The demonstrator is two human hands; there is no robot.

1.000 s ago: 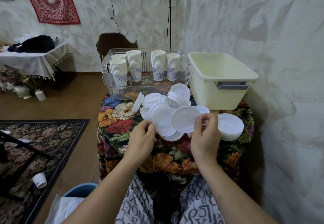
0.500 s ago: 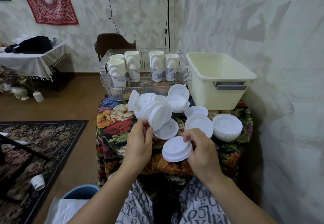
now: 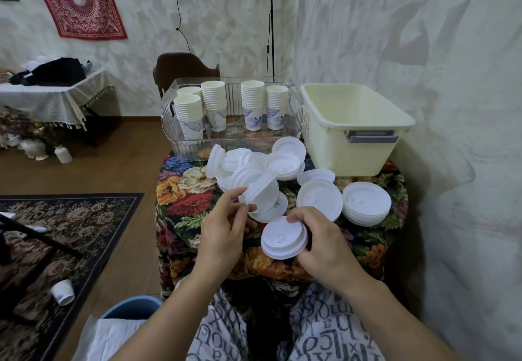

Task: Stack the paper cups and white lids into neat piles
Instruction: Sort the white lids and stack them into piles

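Holding white lids in both hands.
Right hand (image 3: 327, 250) grips a small lid stack (image 3: 284, 238); left hand (image 3: 223, 229) pinches a tilted lid (image 3: 261, 192) just above its fingertips.

- Left hand (image 3: 223, 228) and right hand (image 3: 324, 245) are bare, with no rings, watch or bracelets showing.
- Both forearms are bare as far as the lower edge of the view; no sleeves are visible.
- Fingernails are short and unpainted where they can be seen.
- The lap is covered by a garment (image 3: 319, 329) of pale grey-white fabric printed all over with large dark letters in mixed sizes and directions.
- The fabric lies in loose folds over both thighs, with a dark gap between the knees.
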